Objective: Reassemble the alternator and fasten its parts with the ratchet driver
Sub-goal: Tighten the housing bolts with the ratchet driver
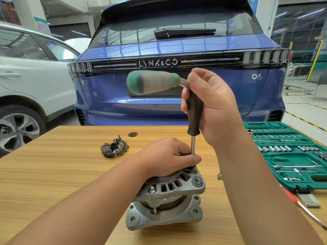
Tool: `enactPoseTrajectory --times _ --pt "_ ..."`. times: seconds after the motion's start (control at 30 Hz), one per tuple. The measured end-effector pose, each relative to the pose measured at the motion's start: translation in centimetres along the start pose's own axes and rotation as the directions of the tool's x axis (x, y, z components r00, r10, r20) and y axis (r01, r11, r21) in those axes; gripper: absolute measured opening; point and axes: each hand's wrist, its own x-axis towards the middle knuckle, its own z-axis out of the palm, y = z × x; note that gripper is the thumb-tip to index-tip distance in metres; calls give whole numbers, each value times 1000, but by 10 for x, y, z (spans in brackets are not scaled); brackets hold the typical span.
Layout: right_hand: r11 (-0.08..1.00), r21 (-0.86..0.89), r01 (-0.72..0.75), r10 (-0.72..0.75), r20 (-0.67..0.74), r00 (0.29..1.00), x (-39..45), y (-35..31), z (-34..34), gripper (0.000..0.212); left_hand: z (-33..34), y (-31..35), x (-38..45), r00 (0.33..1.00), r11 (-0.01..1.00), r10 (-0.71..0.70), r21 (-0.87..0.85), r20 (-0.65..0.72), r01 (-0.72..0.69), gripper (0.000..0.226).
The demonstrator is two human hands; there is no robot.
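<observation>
Alternator [168, 197] lower centre on wooden table [53, 174]. Left hand [168, 156] grips its top, likely steadying shaft. Right hand [210, 103], centre frame, grasps ratchet driver [194, 110] upright, green handle blurred, apparently turning fastener.

The blue car [177, 96] carries "LYNK&CO" on its dark tail-light strip [159, 63]. Its tailgate reads "06" at right. The small badge at left is illegible.

Two hands [215, 110], one alternator [168, 197], one ratchet driver [193, 119] — two cars [177, 85], one socket set [290, 152]
</observation>
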Motion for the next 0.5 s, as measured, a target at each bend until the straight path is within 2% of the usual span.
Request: enactPoseTrajectory --times 0.07,0.13,0.3,0.4,0.47,0.5 --pt "974 -205 100 -124 -112 986 -4 1 7 44 0 -1 0 1000 1000 16 -10 12 -16 49" --pt "889 -417 190 -278 -163 946 -7 2 13 36 1 -2 0 1000 999 27 -23 15 -27 48" --pt "840 -494 225 -345 -166 924 -11 1 15 32 2 -2 1 1000 1000 26 -17 14 -25 46" --pt "907 -391 155 -236 -169 957 -10 -1 14 32 1 -2 0 999 999 28 -26 20 -27 45" --pt "991 -135 -10 -4 -104 995 -7 -6 9 25 1 -1 0 999 999 33 -18 15 -33 47" --pt "993 -12 -120 120 -25 992 -5 -9 6 20 0 -1 0 999 999 32 -14 10 -32 47"
